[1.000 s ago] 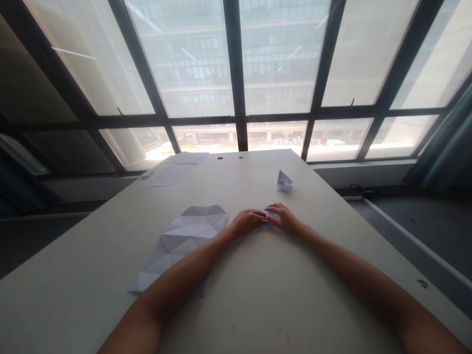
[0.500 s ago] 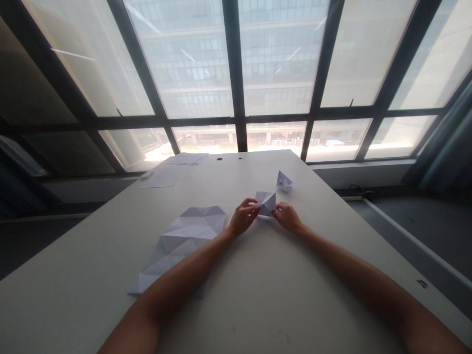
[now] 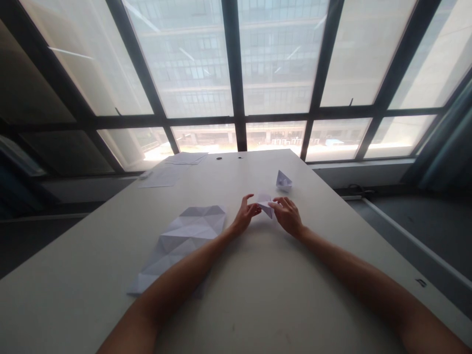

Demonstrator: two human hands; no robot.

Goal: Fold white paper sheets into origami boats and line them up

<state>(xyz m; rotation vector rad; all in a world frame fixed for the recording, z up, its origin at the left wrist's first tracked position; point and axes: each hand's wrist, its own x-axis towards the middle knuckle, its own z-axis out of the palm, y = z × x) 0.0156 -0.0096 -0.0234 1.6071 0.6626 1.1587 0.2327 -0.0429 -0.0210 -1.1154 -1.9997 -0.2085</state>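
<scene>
The left hand (image 3: 246, 215) and right hand (image 3: 289, 216) hold a small folded white paper piece (image 3: 265, 206) over the white bench (image 3: 287, 280), nearer its right edge.

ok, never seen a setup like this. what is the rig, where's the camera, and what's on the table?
No machine here: just a person's two bare hands. The view comes from one camera worn on the head, looking forward and down. The left hand and right hand hold a small folded white paper piece between them. On the broad white table lie a large creased white paper sheet, partly hidden by the left arm; a small pointed white paper figure farther off; and flat white paper sheets at far left.
</scene>
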